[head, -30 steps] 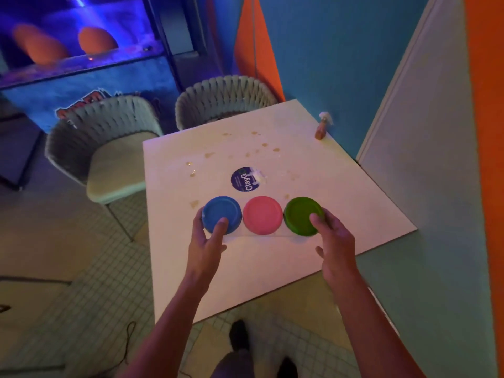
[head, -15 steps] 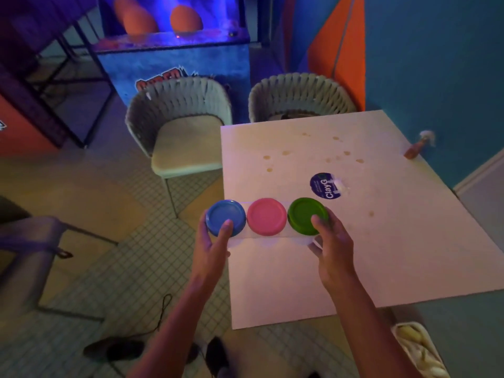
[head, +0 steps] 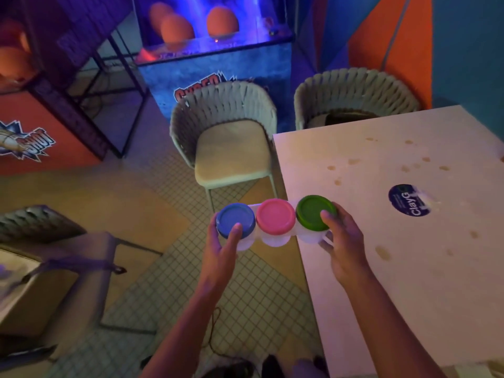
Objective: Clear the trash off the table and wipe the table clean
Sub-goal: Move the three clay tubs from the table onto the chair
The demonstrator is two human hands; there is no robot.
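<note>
The joined row of three clear plastic clay tubs (head: 275, 227), lidded blue, pink and green, is now up off the square white table (head: 409, 268) and half out past its left edge: a second ago it sat flat on the tabletop in front of the round dark-blue ClayG sticker (head: 409, 199), and now only the green-lidded end hangs over the table's near-left edge, while the blue and pink ends are out over the tiled floor (head: 152, 203). The left hand (head: 221, 241) cups the blue end, thumb laid on the lid and fingers curled round the tub's side; the right hand (head: 341, 241) grips the green end the same way, thumb on top, fingers wrapped underneath. So the first piece of trash is lifted and travelling, likely toward a bin that isn't in view. Left behind on the table are the sticker, to the right of the tubs, and a scatter of brownish spill spots (head: 381, 252) around it, so the wiping hasn't started. Beyond the table's far-left corner stand two woven grey chairs (head: 226, 132).
</note>
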